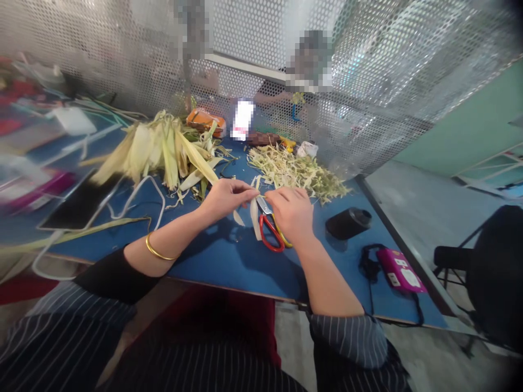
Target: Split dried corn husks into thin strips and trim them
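Note:
My left hand (231, 197) and my right hand (292, 213) meet over the blue table, fingertips pinched close together. Between them is a thin pale strip of corn husk (255, 219), part of which hangs down toward the table. A pair of scissors (271, 233) with one red and one yellow handle lies just under my right hand, its blades pointing away from me; my hand hides part of it. Beyond my left hand is a pile of whole corn husks (153, 147). Past my right hand spreads a heap of shredded husk (294, 171).
A black spool (348, 223) and a magenta packet (400, 270) with a black cable are at right. A dark tablet-like panel (79, 204) and white cable lie left. At the back stand a lit phone (243, 120) and an orange packet (206, 121), before a perforated screen with people behind.

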